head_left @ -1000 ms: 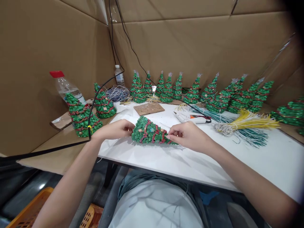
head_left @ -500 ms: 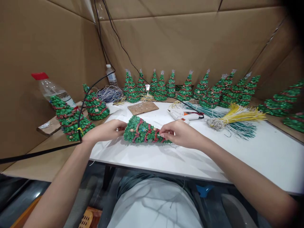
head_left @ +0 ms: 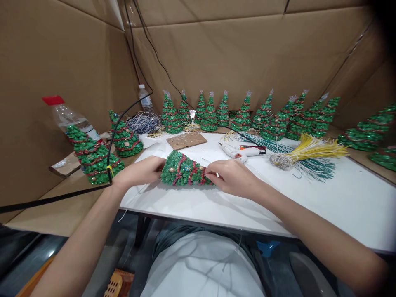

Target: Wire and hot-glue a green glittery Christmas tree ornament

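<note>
A small green Christmas tree (head_left: 181,170) with red garland and gold baubles lies on its side, base to the left, on the white table. My left hand (head_left: 144,170) grips it at the base, some fingertips hidden behind the edge. Over the narrow upper part is my right hand (head_left: 232,176), thumb and forefinger pinched together against the red garland. Whatever sits in that pinch is too small to make out. The tree's tip is covered by the right hand.
Several finished-looking trees (head_left: 209,113) stand along the cardboard wall. A white glue gun (head_left: 236,152), a bundle of yellow and white wires (head_left: 312,150) and a brown board (head_left: 187,141) lie on the table. Bottles and a black cable (head_left: 109,159) are at left.
My right hand has shifted slightly left along the tree, its pinched fingertips now closer to the garland. The left hand and the tree have barely moved.
</note>
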`<state>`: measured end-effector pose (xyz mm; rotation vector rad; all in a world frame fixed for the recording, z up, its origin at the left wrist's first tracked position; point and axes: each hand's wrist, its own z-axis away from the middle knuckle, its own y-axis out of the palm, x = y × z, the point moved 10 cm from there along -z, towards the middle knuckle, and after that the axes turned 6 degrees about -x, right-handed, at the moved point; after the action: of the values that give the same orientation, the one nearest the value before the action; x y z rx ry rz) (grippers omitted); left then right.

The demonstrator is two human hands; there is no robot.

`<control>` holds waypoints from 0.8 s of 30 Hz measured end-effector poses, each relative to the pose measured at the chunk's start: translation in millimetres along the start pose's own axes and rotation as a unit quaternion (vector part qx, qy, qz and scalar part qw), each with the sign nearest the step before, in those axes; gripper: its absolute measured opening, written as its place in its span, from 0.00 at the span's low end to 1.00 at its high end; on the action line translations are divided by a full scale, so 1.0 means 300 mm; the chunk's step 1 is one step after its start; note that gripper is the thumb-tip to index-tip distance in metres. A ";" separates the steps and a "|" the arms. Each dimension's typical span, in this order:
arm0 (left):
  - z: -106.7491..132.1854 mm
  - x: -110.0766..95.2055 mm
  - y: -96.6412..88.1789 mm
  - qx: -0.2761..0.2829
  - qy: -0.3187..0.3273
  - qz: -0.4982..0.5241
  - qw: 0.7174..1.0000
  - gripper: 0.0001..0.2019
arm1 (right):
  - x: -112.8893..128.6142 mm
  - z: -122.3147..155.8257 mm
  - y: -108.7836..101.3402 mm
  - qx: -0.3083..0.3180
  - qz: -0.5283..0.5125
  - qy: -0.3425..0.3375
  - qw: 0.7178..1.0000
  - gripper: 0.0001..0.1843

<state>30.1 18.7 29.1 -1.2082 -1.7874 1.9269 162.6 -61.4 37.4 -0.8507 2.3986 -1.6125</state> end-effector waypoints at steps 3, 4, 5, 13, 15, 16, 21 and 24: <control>0.002 0.010 0.004 0.018 -0.011 -0.001 1.000 0.07 | -0.009 0.001 -0.002 -0.010 -0.012 0.007 1.000 0.10; 0.003 0.011 0.000 0.016 -0.010 -0.004 1.000 0.07 | -0.012 0.001 -0.003 -0.011 -0.019 0.012 1.000 0.10; 0.003 0.012 -0.007 0.013 -0.007 -0.008 1.000 0.08 | -0.016 0.001 -0.002 -0.010 -0.027 0.016 0.999 0.10; 0.013 -0.012 -0.057 -0.002 0.038 -0.025 0.999 0.13 | -0.033 0.002 0.006 -0.002 -0.068 0.043 0.997 0.09; 0.017 -0.017 -0.066 0.001 0.043 -0.011 0.999 0.12 | -0.036 0.004 0.008 -0.004 -0.074 0.044 0.996 0.09; 0.019 -0.020 -0.070 0.001 0.046 -0.004 0.999 0.12 | -0.038 0.005 0.010 -0.004 -0.076 0.045 0.996 0.09; 0.027 -0.033 -0.079 -0.008 0.067 -0.002 0.998 0.11 | -0.044 0.007 0.014 -0.006 -0.082 0.049 0.995 0.09; 0.028 -0.026 -0.072 -0.007 0.060 -0.021 0.998 0.10 | -0.043 0.004 0.015 -0.004 -0.084 0.048 0.995 0.10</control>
<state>21.8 12.1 51.0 -1.2529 -1.7541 1.7833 172.0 -54.6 30.3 -1.0229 2.4572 -1.7419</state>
